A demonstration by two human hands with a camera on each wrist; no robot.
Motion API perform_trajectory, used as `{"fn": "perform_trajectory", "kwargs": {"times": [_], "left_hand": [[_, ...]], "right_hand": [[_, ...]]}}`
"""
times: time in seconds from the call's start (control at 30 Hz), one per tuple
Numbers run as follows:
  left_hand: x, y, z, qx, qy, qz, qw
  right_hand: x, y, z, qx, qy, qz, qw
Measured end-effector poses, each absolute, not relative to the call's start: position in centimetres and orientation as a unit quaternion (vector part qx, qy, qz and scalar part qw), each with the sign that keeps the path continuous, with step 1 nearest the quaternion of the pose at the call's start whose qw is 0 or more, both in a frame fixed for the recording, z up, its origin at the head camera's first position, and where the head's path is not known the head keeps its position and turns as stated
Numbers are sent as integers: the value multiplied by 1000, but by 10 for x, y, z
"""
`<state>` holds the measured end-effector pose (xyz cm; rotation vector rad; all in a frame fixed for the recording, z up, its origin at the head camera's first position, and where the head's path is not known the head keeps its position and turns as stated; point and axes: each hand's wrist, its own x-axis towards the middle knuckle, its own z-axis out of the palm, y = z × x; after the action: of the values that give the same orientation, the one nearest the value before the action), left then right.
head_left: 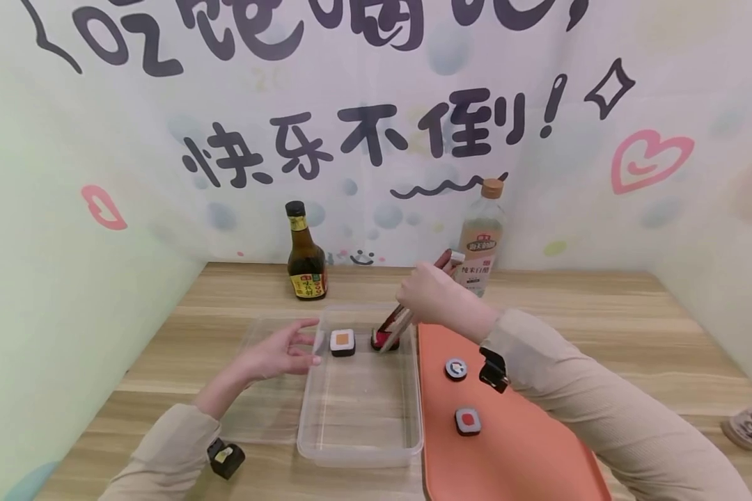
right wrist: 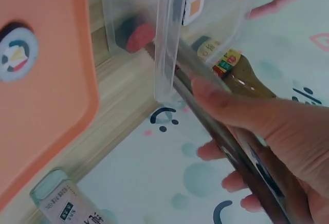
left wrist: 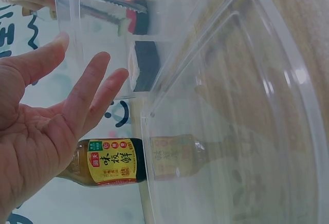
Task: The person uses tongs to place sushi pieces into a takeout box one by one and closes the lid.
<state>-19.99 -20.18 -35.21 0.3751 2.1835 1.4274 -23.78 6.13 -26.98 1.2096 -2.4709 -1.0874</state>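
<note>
My right hand [head_left: 435, 296] grips a pair of metal tongs [right wrist: 221, 136]. Their tips reach down into a clear plastic box [head_left: 360, 456], at a dark sushi piece with a red top [head_left: 382, 339]; whether they pinch it is hard to tell. Beside it in the box stands a square sushi piece with an orange centre [head_left: 342, 342]. My left hand [head_left: 278, 355] is at the box's left wall with its fingers spread and loosely extended. In the left wrist view that hand [left wrist: 56, 100] holds nothing, and its fingertips are close to the box wall.
Right of the box lies an orange tray [head_left: 441, 466] bearing a round sushi piece [head_left: 455, 369] and a red-centred one [head_left: 468, 422]. A clear lid [head_left: 263, 417] lies left. Behind stand a soy sauce bottle [head_left: 307, 268] and a vinegar bottle [head_left: 476, 271]; a jar [head_left: 748, 426] is far right.
</note>
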Motion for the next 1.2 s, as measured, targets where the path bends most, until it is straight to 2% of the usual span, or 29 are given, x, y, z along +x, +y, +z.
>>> {"fn": "perform_trajectory", "kwargs": {"times": [0.23, 0.4, 0.6, 0.73, 0.93, 1.2], "left_hand": [[-201, -202, -354, 136, 801, 525, 252], [-202, -203, -355, 136, 802, 525, 250], [-203, -202, -355, 135, 804, 521, 251], [-204, -202, -354, 139, 806, 517, 252], [-202, -203, -351, 137, 808, 514, 255], [-202, -201, -351, 130, 807, 516, 257]], "right_hand": [[-235, 105, -256, 397, -886, -227, 80], [-236, 154, -254, 401, -900, -126, 115], [-226, 213, -266, 384, -910, -70, 140], [-219, 240, -282, 387, -909, -66, 139], [-210, 257, -302, 411, -896, -96, 137], [-208, 246, -305, 436, -881, -126, 134]]}}
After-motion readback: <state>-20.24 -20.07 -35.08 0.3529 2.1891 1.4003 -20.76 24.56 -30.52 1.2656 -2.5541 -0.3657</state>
